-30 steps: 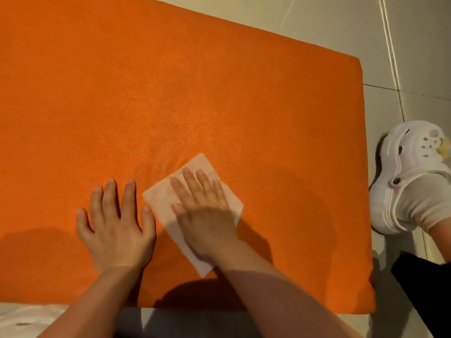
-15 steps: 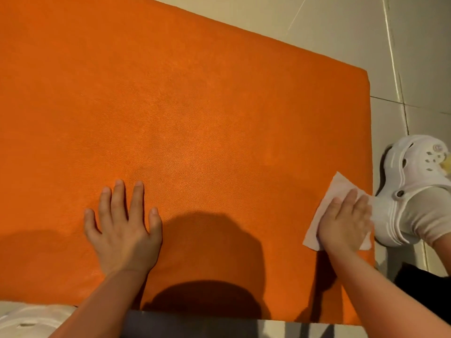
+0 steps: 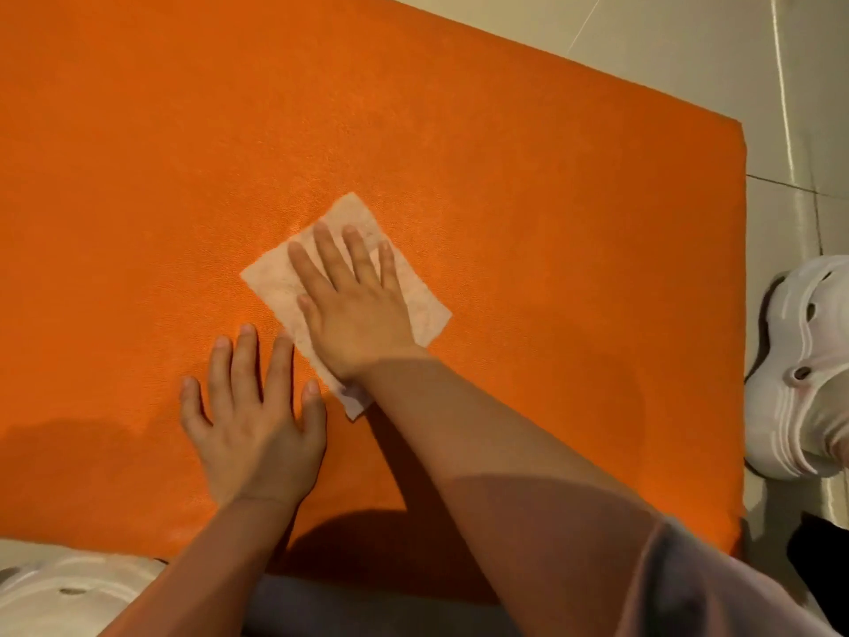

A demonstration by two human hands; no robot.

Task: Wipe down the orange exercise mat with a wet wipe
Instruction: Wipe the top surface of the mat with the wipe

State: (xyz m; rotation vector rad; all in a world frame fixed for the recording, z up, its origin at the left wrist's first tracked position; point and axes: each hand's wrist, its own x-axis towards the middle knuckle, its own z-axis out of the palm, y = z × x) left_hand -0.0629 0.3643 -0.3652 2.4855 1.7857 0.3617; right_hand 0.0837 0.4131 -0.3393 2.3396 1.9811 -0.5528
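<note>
Wet wipe [image 3: 416, 298] swept back mid-mat [image 3: 551, 223], tiled floor [image 3: 689, 48] beyond.

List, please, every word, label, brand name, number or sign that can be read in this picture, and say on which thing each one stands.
None: no readable text appears anywhere in the head view.
orange mat: plain grained surface, no print or logo.
wet wipe: blank.
white clog: only holes and a rivet show; any mark on the rivet is too small to read.
tiled floor: bare tiles and seams.
</note>
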